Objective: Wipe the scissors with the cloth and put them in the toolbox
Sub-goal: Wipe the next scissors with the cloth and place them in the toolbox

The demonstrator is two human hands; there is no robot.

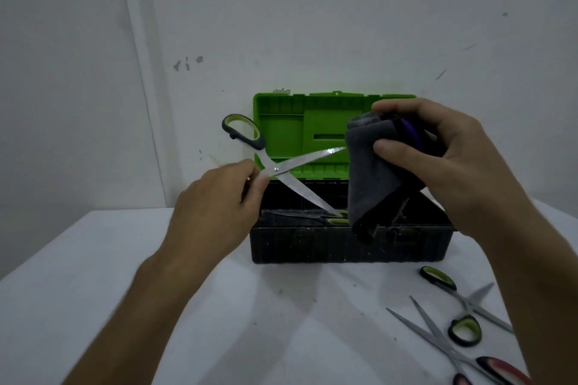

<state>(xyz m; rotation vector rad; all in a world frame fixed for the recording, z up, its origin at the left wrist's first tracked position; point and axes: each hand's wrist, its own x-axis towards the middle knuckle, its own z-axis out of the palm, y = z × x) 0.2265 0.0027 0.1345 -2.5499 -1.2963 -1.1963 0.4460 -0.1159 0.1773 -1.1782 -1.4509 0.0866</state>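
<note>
**Open scissors held above toolbox, cloth at one blade**

The left hand (215, 197) grips the green-handled scissors (291, 166) by the lower handle, blades spread wide, above the open toolbox (350, 244). The right hand (444, 162) pinches the dark cloth (366, 184) between thumb and curled fingers; the upper blade's tip meets the cloth. Another pair (331, 219) lies inside the box. Two more pairs (463, 319) rest on the white table (156, 259) at the right.

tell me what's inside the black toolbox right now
Inside the toolbox, one pair of scissors with green handles lies on the floor. The hanging cloth and right hand cover the right side, so that part is unknown.
</note>
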